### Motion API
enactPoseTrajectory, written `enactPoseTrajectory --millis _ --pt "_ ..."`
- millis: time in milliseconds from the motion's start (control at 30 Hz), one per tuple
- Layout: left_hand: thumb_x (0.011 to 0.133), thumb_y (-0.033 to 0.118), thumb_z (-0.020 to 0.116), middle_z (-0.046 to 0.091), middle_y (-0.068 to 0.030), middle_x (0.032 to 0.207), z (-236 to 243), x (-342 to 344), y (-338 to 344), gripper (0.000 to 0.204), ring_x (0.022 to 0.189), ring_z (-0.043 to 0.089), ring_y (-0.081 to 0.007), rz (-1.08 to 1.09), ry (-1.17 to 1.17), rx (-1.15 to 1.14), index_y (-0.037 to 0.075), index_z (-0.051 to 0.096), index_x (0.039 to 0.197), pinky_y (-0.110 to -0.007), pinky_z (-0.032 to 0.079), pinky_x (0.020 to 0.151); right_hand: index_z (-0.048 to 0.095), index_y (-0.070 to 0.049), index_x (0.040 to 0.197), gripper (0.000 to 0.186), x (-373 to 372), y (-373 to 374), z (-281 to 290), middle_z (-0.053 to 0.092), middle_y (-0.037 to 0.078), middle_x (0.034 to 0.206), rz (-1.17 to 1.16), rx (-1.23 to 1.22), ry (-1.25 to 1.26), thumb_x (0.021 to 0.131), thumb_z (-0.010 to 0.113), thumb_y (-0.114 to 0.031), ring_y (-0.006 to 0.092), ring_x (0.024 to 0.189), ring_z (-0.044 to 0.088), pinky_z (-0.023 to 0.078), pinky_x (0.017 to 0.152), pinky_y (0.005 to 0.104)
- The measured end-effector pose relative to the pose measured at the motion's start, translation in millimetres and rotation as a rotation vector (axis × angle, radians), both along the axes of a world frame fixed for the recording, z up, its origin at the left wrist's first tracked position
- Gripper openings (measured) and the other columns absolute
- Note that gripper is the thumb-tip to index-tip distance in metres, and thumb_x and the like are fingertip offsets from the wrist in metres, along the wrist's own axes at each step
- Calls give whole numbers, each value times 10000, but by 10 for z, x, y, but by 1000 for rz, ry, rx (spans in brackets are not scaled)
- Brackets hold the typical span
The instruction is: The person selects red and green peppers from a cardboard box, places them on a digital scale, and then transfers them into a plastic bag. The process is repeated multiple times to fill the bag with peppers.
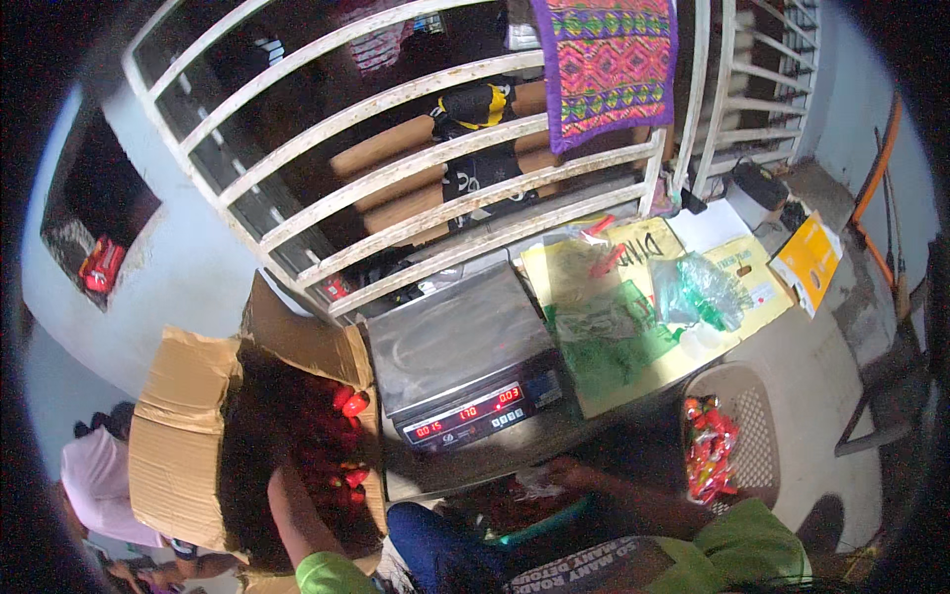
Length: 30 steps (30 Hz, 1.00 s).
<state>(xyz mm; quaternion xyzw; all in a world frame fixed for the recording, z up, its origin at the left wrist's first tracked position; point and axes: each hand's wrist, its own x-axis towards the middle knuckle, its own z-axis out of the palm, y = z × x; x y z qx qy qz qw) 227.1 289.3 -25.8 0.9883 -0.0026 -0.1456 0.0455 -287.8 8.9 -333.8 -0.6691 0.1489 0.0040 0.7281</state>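
Note:
My left hand [284,465] reaches down into an open cardboard box [183,436] at the left. Its fingers are lost in the dark shadow inside. Small shiny red pieces [350,400] lie in the box, to the right of that hand; their kind is not clear. Low in the middle, above my lap, my right hand [568,473] is closed on the edge of a clear plastic bag [535,485]. Beyond my hands, a digital scale [455,337] stands on the table with its red display lit and its metal pan bare.
A beige plastic basket [757,436] at the right holds red packets in clear wrap [709,450]. Flattened yellow sacking [594,381] and crumpled clear-green bags [701,292] lie right of the scale. A white barred grille [396,213] with a patterned cloth [609,74] rises behind. Another person [104,485] is at far left.

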Motion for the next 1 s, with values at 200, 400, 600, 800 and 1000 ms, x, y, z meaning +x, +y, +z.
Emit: enactPoseTrajectory --millis 200,400,600,800,1000 --pt "865 334 548 649 -199 861 -4 -11 31 370 764 628 -326 -32 20 -19 -5 620 994 -417 494 692 654 -115 1076 366 2 -122 465 646 83 877 191 -293 396 886 553 -410 152 739 564 475 717 345" --pt "863 351 557 652 -197 868 -16 -7 83 390 768 631 -317 -57 26 -49 -7 619 1006 -411 495 699 669 -111 1027 374 -53 -213 478 566 98 664 313 -471 428 893 516 -425 170 596 518 449 597 341" --pt "862 369 566 656 -194 874 -54 -10 41 412 772 634 -308 -81 37 -84 -9 618 1018 -405 496 705 569 -134 1207 379 -289 -264 177 596 154 1018 424 -1000 -1 885 531 -330 246 923 574 452 842 395" --pt "860 386 575 659 -192 881 61 -80 233 433 776 637 -299 -36 -24 -71 -11 616 1030 -399 496 712 458 -141 1325 502 -44 -138 77 489 175 1285 82 -422 150 854 576 -264 330 1118 490 375 981 434" --pt "858 403 584 662 -189 888 376 -840 -267 455 780 640 -290 -48 -289 -359 -12 615 1041 -393 497 718 623 -70 1095 412 -75 -34 573 635 105 997 44 -260 564 874 557 -412 214 876 571 463 796 380"
